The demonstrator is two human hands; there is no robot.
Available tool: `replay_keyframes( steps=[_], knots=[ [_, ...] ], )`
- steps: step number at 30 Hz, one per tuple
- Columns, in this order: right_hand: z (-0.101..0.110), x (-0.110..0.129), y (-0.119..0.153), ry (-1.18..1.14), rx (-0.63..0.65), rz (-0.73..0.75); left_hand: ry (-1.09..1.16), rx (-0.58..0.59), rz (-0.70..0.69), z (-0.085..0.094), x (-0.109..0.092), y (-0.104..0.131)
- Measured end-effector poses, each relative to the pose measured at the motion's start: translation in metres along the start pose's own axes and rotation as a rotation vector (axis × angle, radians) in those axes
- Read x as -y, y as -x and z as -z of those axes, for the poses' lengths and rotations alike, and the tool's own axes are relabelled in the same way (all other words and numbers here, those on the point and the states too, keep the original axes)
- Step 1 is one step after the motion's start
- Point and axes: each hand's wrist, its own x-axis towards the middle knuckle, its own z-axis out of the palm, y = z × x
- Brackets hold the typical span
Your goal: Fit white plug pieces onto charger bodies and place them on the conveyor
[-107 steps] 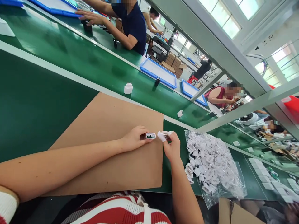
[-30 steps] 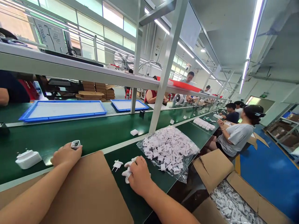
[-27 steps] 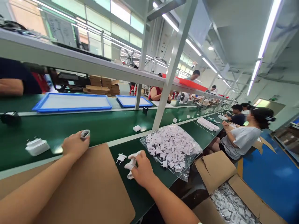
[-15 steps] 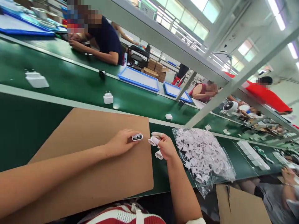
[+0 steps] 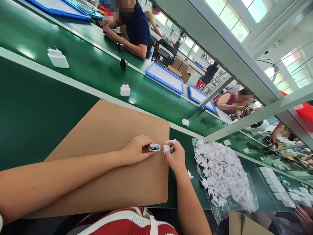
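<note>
My left hand (image 5: 137, 149) is closed round a white oval charger housing (image 5: 155, 148), its open end facing right and a circuit board showing inside. Just right of it, my right hand (image 5: 176, 156) pinches a small white plastic part (image 5: 167, 149); white covers sit on its fingertips. The two parts are apart, over the right edge of a brown cardboard sheet (image 5: 110, 130). Partly hidden behind my right wrist lies another white piece (image 5: 190, 175).
A clear bag of white plug parts (image 5: 222, 173) lies to the right. Beyond the cardboard, white plugs (image 5: 125, 89) rest on a green belt (image 5: 97, 78). Blue-rimmed trays (image 5: 164, 77) and people stand farther back. Rows of white housings (image 5: 276, 186) are at far right.
The view has shifted and tilted. My right hand has turned, with its fingers now curled more round the small part. The loose white piece now shows to the right of my right wrist.
</note>
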Motion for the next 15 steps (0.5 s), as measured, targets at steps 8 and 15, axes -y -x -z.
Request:
replay_keyframes(
  steps=[8, 15],
  knots=[
    [0.003, 0.009, 0.000, -0.553, 0.138, -0.169, 0.004, 0.036, 0.014, -0.001, 0.004, 0.000],
    [0.000, 0.028, 0.003, -0.049, 0.098, 0.274, 0.013, 0.043, 0.007, 0.000, 0.005, 0.001]
  ],
)
